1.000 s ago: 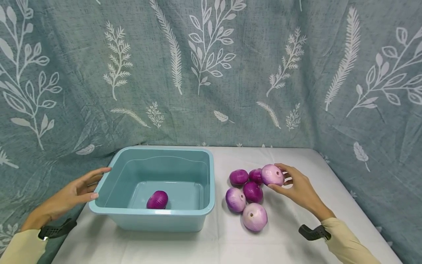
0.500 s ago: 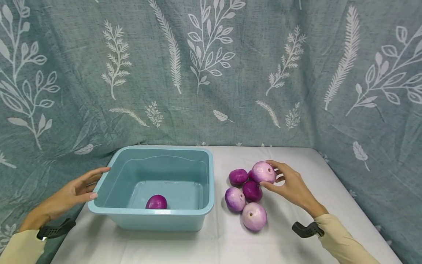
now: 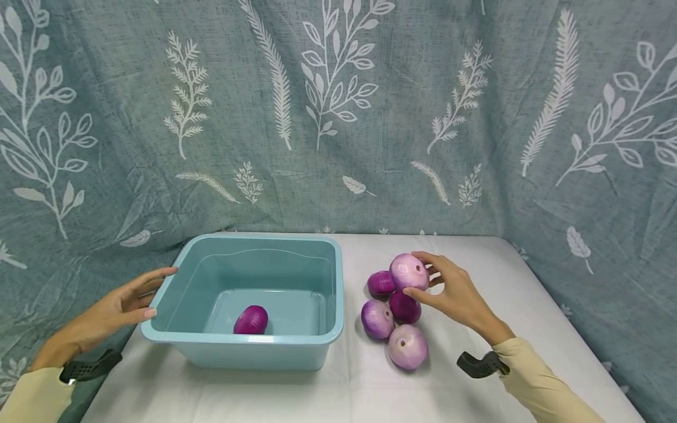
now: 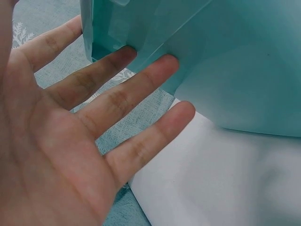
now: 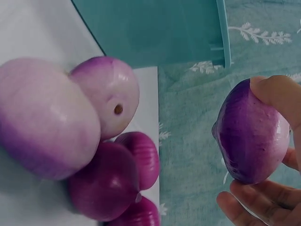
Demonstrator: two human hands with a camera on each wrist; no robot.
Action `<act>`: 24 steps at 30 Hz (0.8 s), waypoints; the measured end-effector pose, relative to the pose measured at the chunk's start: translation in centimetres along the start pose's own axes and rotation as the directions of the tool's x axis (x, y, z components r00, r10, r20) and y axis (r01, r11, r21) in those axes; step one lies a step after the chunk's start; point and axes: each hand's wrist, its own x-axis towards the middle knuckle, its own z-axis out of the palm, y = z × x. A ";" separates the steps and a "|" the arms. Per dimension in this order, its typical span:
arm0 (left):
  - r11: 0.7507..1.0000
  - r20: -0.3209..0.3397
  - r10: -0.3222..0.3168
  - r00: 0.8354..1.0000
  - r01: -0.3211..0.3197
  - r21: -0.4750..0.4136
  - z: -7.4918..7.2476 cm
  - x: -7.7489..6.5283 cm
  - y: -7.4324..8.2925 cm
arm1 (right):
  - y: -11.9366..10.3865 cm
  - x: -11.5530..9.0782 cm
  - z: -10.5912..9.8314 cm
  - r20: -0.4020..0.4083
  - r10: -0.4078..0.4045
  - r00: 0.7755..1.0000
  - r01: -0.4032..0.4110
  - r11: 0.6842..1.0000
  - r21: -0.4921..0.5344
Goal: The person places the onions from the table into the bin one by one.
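Note:
My right hand (image 3: 455,291) pinches a pale purple onion (image 3: 408,271) between thumb and fingers, raised over a small cluster. In the right wrist view the held onion (image 5: 254,134) shows its darker purple side. Below it lie dark purple onions (image 3: 405,306), a two-toned onion (image 3: 378,319) and a paler onion (image 3: 408,346); another is hidden behind the held one in the head view. My left hand (image 3: 113,308) rests its extended fingers along the left side of a teal tub (image 3: 243,339). One dark purple onion (image 3: 251,320) lies inside the tub.
A white-covered table (image 3: 349,393) bears the tub on the left and the onion cluster right of it. A leaf-patterned teal curtain (image 3: 381,117) hangs behind and at both sides. Black bands (image 3: 482,365) circle both wrists.
My right hand has carried the pale onion leftward and slightly up across the cluster. Inside the tub, the dark onion has rocked in place. My left hand stays at the tub's side.

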 end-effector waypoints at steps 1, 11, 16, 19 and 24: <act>1.000 0.001 0.001 1.000 -0.001 0.000 0.0 0.0 0.0 | -0.2 0.1 0.0 0.003 0.000 1.000 0.000 1.000 0.007; 1.000 0.003 0.002 1.000 -0.002 -0.002 0.0 0.0 -0.1 | -2.2 0.9 0.4 0.025 0.001 1.000 -0.002 0.999 0.048; 1.000 0.018 0.013 1.000 -0.013 -0.001 -0.1 0.0 -0.1 | -3.1 1.4 0.7 0.037 -0.012 0.999 0.010 0.997 0.072; 1.000 0.031 0.022 0.999 -0.022 -0.003 -0.1 0.0 -0.1 | -3.7 1.7 0.9 0.034 -0.037 0.999 0.034 0.996 0.087; 1.000 0.038 0.013 0.999 -0.013 -0.015 -0.2 0.1 0.2 | -4.7 2.4 1.2 0.045 -0.081 0.996 0.075 0.990 0.120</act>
